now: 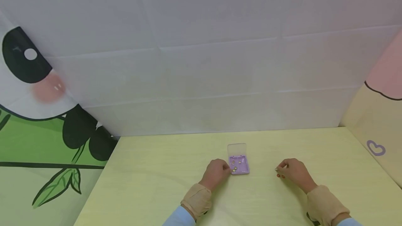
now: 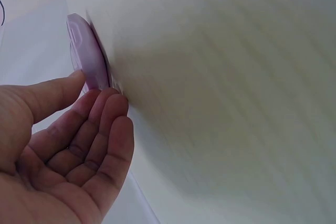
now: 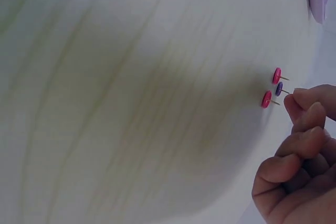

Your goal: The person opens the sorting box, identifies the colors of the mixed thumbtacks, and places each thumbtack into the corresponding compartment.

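A small purple box (image 1: 244,169) lies on the table with its clear lid (image 1: 237,148) laid back, and several gold-looking thumbtacks (image 1: 235,168) are inside. My left hand (image 1: 216,173) pinches the box's near left edge between thumb and fingers. Over to the right, my right hand (image 1: 296,173) holds a purple-headed thumbtack (image 3: 279,88) by its pin, between thumb and index finger. Two red thumbtacks (image 3: 266,99) rest on the table beside it, heads down and pins pointing up. The other fingers of the right hand are curled in.
A pale yellow table (image 1: 150,184) spreads under both hands. White cloth (image 1: 194,72) hangs behind its far edge. Printed panels stand at the left (image 1: 50,142) and right (image 1: 377,125).
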Available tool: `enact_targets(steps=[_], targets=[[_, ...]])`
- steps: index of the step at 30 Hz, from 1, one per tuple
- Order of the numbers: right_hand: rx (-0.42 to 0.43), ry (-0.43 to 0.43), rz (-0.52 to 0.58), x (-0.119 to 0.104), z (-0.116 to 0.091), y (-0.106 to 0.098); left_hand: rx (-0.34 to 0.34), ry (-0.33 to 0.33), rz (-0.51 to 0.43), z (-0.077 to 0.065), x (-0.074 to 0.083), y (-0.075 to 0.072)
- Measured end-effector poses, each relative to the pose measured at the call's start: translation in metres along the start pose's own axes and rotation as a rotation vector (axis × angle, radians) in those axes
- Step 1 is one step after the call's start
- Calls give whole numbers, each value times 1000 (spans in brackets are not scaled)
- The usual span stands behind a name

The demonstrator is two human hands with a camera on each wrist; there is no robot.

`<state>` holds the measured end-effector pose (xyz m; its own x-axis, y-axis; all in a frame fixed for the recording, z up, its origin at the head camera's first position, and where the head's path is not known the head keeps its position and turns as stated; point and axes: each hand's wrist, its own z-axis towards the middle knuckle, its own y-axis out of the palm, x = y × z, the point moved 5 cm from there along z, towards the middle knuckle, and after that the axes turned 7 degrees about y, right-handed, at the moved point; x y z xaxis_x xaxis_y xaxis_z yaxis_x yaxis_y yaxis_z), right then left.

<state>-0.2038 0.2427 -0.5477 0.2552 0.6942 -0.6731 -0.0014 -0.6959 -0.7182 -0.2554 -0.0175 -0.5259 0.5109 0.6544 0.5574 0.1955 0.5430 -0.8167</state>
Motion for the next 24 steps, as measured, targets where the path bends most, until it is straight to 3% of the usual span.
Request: enact_targets(steps=[17,24], targets=[[26,15,-42,-1,-10,5,-17,-2,-1,-6,2,-3],[53,59,1,-1,-16,2,-28,-1,-11,-12,2,-4]])
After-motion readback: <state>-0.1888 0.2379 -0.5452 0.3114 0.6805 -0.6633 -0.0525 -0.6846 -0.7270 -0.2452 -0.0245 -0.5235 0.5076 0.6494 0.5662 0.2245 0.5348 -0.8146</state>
